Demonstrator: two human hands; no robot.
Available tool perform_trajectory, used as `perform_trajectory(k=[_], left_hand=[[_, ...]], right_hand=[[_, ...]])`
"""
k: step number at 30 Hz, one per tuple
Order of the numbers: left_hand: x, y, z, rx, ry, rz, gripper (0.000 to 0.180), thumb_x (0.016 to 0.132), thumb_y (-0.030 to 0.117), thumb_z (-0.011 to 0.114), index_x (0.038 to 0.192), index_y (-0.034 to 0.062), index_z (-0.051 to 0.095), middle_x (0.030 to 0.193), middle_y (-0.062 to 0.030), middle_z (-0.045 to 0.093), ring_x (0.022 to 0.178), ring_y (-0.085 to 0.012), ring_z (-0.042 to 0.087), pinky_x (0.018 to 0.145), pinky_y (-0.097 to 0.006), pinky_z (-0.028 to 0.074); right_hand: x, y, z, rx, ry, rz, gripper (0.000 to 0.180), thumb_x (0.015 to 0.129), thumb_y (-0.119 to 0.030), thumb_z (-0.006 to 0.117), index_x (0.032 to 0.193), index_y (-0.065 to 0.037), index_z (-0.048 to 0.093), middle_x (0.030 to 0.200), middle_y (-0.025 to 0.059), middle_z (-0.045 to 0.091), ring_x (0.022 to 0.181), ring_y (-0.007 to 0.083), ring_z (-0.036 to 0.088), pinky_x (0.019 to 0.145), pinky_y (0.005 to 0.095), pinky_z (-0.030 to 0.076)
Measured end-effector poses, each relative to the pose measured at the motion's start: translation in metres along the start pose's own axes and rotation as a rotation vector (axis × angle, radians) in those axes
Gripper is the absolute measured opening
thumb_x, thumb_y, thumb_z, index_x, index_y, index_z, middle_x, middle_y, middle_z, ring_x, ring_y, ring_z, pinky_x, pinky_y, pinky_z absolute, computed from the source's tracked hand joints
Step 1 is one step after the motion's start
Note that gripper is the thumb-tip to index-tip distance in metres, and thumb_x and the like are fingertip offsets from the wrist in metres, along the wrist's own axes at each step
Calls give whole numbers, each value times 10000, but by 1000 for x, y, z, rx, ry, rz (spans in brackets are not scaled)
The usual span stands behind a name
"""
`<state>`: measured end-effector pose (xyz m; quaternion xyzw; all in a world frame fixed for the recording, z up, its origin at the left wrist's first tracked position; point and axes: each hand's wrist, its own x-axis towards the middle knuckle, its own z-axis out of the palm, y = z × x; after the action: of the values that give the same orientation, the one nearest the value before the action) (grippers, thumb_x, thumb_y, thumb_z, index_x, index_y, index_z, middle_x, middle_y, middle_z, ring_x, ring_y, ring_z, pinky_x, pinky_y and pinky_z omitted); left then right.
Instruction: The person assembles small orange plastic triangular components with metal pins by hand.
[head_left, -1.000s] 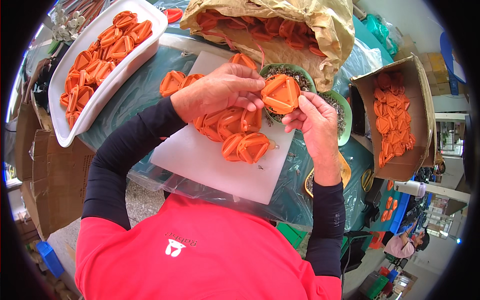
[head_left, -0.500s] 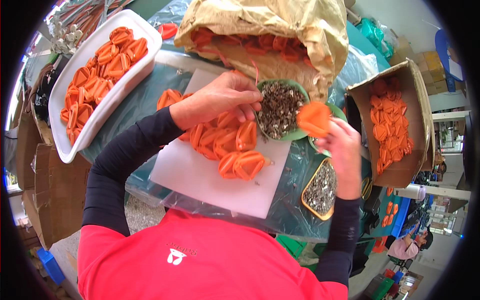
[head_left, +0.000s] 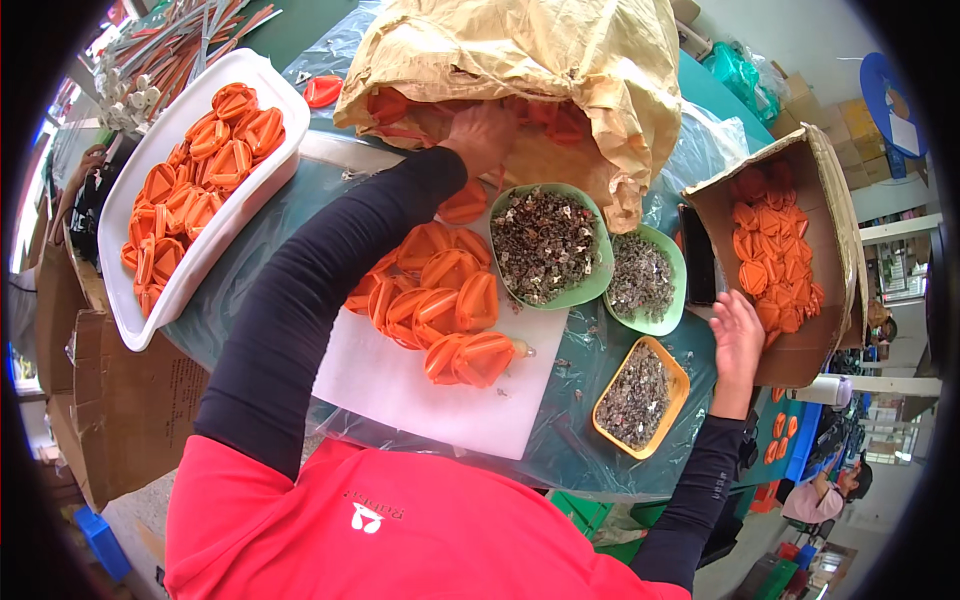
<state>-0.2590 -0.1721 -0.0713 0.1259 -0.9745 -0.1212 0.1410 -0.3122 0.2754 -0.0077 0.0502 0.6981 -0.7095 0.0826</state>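
1. the left hand [head_left: 485,135] reaches into the mouth of a brown paper bag [head_left: 510,45], which lies toward the far edge of the table [head_left: 570,385]. its fingertips are hidden, so i cannot tell whether they grip anything.
2. the right hand [head_left: 737,335] is loose and empty, fingers extended, by the near left corner of a cardboard box [head_left: 795,355]; whether it touches the cardboard i cannot tell.
3. orange pieces [head_left: 440,285], rounded with raised triangular ridges, lie overlapping in a cluster on a white sheet [head_left: 440,410]. the strip along the sheet's near edge is bare. a single orange piece [head_left: 465,203] lies toward the sheet's far edge, just below the bag's mouth.
4. more such pieces fill a white tub [head_left: 245,200] along the table's left edge, lie heaped in the box by the right edge, and show inside the bag.
5. at the sheet's far right corner stands a larger green bowl [head_left: 600,278]; a smaller green bowl [head_left: 655,325] is just beside it, to the right. a yellow tray [head_left: 668,412] sits closer to the table's near edge. all three hold small mixed bits.
6. a red piece [head_left: 323,91] lies between tub and bag, and long thin strips [head_left: 190,50] cover the table's far left corner.
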Motion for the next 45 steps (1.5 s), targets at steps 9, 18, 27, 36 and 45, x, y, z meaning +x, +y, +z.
perform_trajectory(k=[9, 18, 27, 36, 45], left_hand=[[-49, 10, -45, -396, 141, 297, 266, 740, 184, 692, 937, 26, 608, 898, -133, 605, 863, -267, 612, 717, -386, 516], [-146, 51, -105, -729, 177, 368, 628, 695, 98, 754, 1228, 23, 430, 1189, -130, 540, 1030, -237, 591, 849, -326, 512], [-166, 48, -98, -786, 233, 431, 797, 705, 39, 740, 1369, 44, 299, 1267, -162, 496, 1155, -278, 520, 940, -356, 464], [-167, 49, -97, -825, 242, 428, 791, 710, 52, 743, 1370, 49, 307, 1270, -166, 506, 1161, -275, 519, 924, -351, 467], [-166, 47, -90, -861, 202, 403, 770, 712, 58, 746, 1358, 39, 327, 1271, -169, 505, 1175, -267, 508, 925, -347, 466]], right_hand=[[-92, -15, 136, -277, -586, -138, 216, 884, -68, 526, 1055, 57, 568, 916, 135, 633, 659, 156, 635, 506, 241, 519], [-115, -7, 203, 76, -714, -40, 286, 919, -133, 507, 1101, 86, 530, 929, 132, 633, 671, 166, 647, 504, 238, 523], [-132, -8, 202, 21, -724, -61, 230, 917, -99, 507, 1060, 73, 562, 882, 123, 648, 649, 155, 648, 503, 239, 525], [-130, -7, 201, 40, -735, -24, 234, 917, -101, 510, 1065, 74, 556, 883, 122, 643, 641, 153, 641, 506, 241, 523], [-125, -1, 201, 23, -731, -9, 203, 921, -85, 492, 1063, 53, 541, 865, 123, 641, 643, 151, 638, 509, 252, 528]])
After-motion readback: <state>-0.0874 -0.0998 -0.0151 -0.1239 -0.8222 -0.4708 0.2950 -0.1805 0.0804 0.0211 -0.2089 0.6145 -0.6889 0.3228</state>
